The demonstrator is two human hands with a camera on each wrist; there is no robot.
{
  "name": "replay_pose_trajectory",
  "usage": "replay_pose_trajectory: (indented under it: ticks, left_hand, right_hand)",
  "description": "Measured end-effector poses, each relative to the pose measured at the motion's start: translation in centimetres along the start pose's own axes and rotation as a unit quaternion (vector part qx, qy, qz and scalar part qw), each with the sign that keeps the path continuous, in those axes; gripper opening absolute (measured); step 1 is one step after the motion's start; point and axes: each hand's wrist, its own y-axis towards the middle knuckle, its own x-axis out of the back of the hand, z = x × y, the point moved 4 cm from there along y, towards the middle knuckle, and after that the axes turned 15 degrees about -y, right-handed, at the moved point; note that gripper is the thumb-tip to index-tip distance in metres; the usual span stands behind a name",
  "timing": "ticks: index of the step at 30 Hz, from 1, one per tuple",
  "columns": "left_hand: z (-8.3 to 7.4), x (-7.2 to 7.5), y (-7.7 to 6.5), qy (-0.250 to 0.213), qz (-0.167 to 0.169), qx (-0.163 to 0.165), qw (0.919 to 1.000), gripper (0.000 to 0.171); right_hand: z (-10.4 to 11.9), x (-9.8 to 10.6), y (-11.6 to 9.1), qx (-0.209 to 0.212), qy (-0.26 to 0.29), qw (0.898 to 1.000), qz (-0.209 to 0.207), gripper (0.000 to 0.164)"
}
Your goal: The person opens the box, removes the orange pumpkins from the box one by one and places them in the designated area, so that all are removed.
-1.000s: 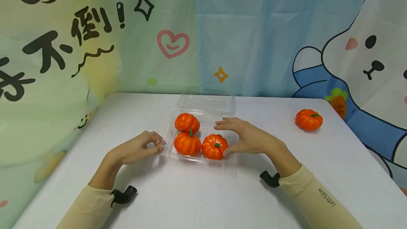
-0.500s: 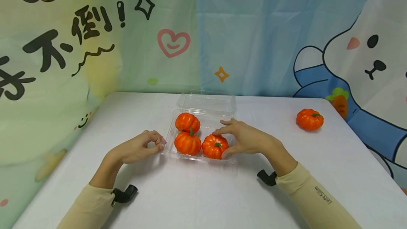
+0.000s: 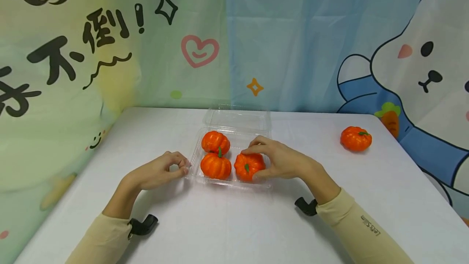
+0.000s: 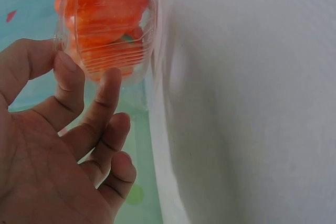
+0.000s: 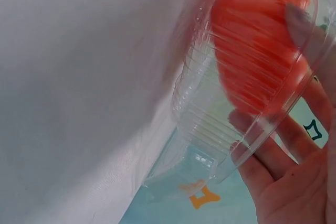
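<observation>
The front-right pumpkin [image 3: 252, 163] sits in a clear plastic clamshell box [image 3: 239, 140], directly left of the right hand [image 3: 283, 159], the nearer of the two. That hand is half closed and grips it, thumb on the near side and fingers on the far side. The pumpkin is roundish with no clear long axis; its green stem [image 3: 246, 168] tilts to the near side. The left hand [image 3: 157, 172], thumb and fingertips drawn together, pinches the box's edge near its front-left corner. There are four orange pumpkins: the gripped one, the front-left pumpkin [image 3: 215, 167] just beside it, the back-left pumpkin [image 3: 215, 141] behind that, and one loose pumpkin [image 3: 355, 139] well apart on the white surface [image 3: 220, 231], to the far right. There is one box, its single lid [image 3: 238, 119] folded back.
</observation>
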Motion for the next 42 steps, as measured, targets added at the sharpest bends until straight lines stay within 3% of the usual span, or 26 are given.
replay_pose_trajectory:
  ticks: [15, 20, 31, 42]
  left_hand:
    - [0.6, -0.1, -0.3, -0.001, -0.003, 0.023, 0.9997, 0.019]
    - [0.6, -0.1, -0.3, -0.014, -0.003, 0.02, 0.9997, 0.02]
    - [0.2, -0.1, 0.1, 0.0, -0.002, 0.007, 1.0, 0.021]
    - [0.4, 0.1, 0.2, -0.004, -0.009, 0.021, 0.9997, 0.02]
  right_hand:
    - [-0.4, 2.0, -0.6, 0.05, -0.003, 0.992, -0.118, 0.061]
    - [-1.2, 3.1, -1.0, 0.048, -0.013, 0.987, -0.152, 0.063]
    - [-4.4, 4.9, -3.7, -0.022, -0.053, 0.976, -0.211, 0.067]
    - [-7.9, 5.0, -6.4, -0.106, -0.053, 0.968, -0.221, 0.064]
